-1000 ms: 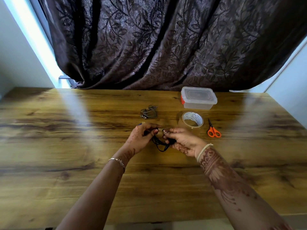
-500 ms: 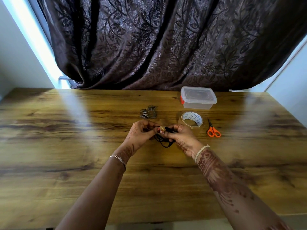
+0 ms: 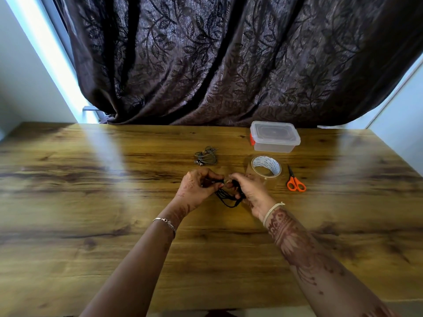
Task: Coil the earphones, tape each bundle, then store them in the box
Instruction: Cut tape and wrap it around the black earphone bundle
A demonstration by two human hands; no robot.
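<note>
Both hands pinch one bundle of black earphones point(image 3: 229, 197) between them, just above the wooden table point(image 3: 91, 225). Fingertips of the left hand point(image 3: 196, 191) are closed on the upper left end of the cord, and the right hand point(image 3: 248, 193) is curled around the upper right part, with the thumb and fingers pressed together on it. Several dark loops of the cord hang down in the gap between the two hands, close over the tabletop; whether they touch it cannot be told.

A second, grey set of earphones point(image 3: 206, 156) lies coiled on the table beyond the left hand, apart from it. A roll of clear tape point(image 3: 266, 167) stands tilted just beyond the right hand. Orange-handled scissors point(image 3: 295, 180) lie to the right of the tape, blades pointing away from the person. A clear plastic box point(image 3: 274, 139) with its lid on sits behind the tape, near the far edge of the table, in front of a dark leaf-patterned curtain point(image 3: 229, 65).

A thin bracelet point(image 3: 166, 224) circles the left wrist, and a pale band point(image 3: 272, 212) circles the right wrist.
</note>
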